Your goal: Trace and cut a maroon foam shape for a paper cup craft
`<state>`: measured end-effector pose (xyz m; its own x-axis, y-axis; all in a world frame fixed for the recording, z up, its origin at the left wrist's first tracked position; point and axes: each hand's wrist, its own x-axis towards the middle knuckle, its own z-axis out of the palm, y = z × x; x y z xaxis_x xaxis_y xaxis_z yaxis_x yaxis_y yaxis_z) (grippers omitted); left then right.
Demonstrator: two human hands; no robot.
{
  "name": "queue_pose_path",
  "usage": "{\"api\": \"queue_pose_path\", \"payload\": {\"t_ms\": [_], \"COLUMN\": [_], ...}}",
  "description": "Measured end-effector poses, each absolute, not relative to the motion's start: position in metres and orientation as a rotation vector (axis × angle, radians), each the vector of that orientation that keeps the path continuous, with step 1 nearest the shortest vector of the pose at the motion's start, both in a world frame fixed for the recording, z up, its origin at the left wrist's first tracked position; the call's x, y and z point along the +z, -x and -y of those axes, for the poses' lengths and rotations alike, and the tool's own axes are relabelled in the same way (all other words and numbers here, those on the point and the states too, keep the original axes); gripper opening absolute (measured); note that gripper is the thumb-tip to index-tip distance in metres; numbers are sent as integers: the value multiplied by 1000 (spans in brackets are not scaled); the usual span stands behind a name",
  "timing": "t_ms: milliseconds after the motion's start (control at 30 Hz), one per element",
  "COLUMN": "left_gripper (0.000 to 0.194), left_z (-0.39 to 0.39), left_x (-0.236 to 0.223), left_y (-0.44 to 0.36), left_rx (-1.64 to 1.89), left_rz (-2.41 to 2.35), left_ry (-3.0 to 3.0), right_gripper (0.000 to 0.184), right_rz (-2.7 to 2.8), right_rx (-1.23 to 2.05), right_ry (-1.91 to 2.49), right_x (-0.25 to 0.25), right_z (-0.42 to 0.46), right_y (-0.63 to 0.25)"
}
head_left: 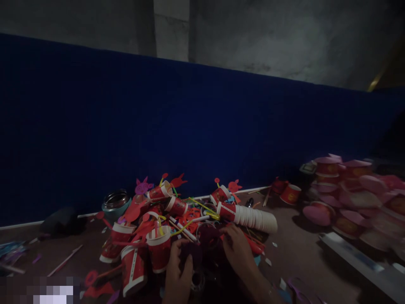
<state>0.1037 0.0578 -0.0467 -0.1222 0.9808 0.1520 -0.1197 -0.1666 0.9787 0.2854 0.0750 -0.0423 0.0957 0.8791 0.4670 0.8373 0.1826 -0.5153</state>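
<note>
The frame is dim. At the front centre, my left hand [180, 268] is curled round a dark purple piece [193, 253] whose kind I cannot make out. To its right, my right hand [237, 247] has bent fingers at a dark maroon bundle [209, 236], its fingertips partly lost in shadow. A stack of nested paper cups [253, 218] lies on its side just beyond my right hand. Beside my left hand stands a red paper cup [158, 249] with a yellow strip sticking out, and another red cup [134, 268] leans nearby.
Red paper cut-outs [190, 215] and straws are heaped behind my hands. A turquoise container [116, 204] stands by the blue panel [190, 126]. On the right are piled pink-topped cups [351, 202], a long pale box [354, 257] and purple scissors [295, 289]. Paper scraps dot the surface.
</note>
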Motion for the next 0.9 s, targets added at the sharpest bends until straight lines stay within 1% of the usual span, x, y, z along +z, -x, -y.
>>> {"api": "queue_pose_path", "payload": {"t_ms": [133, 233, 367, 567, 900], "left_gripper": [21, 14, 4, 8, 11], "left_z": [-57, -57, -60, -59, -59], "left_x": [-45, -45, -49, -51, -51], "left_y": [-98, -92, -85, -89, -91], "left_rx": [1436, 1355, 1279, 1274, 1281], "left_rz": [-1129, -1096, -1027, -1040, -1010], "left_ry": [-1232, -1291, -1335, -1285, -1296], "right_gripper": [22, 24, 24, 21, 26], "right_rz": [1714, 1732, 1756, 1969, 2026], "right_rx": [49, 81, 33, 125, 208], "right_ry": [1766, 1778, 1781, 1874, 1945], "right_x": [-50, -53, -41, -16, -19], "right_z": [-76, -75, -81, -105, -122], "right_y": [-287, -283, -278, -263, -251]}}
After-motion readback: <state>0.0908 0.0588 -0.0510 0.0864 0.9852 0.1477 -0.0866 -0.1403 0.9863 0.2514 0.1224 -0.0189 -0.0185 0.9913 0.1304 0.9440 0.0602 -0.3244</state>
